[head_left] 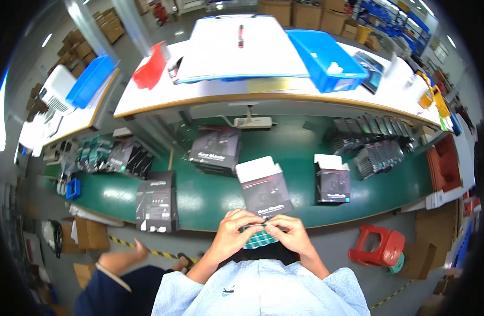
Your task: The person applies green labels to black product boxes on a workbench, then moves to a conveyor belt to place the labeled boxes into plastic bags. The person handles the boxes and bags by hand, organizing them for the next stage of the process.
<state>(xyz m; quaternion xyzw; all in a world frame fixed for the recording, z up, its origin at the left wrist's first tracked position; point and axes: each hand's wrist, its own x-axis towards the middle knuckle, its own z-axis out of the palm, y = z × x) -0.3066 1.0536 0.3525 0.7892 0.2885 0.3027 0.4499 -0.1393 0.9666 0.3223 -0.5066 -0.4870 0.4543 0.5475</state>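
Hands together, a worker in a pale blue top [263, 289] pinches a green-and-white checked piece [260, 239] between the fingertips of the left hand [232, 235] and right hand [291, 233], just on the near side of a dark carton [266, 196] with its white flap raised. Whether the fingers touch that carton cannot be told. Handling looks under way and unfinished: the piece is gripped, not set down, and the carton stands unclosed, its contents hidden. Right of the carton is a smaller open box [332, 182], with black units [378, 157] farther right; a large dark box [215, 147] sits behind it to the left. Green workbench [304, 181] shows on both sides of the carton, whose near end lies close to the bench's edge. Well left, a co-worker's hand [131, 258] is blurred; well right is a red stool [390, 246].
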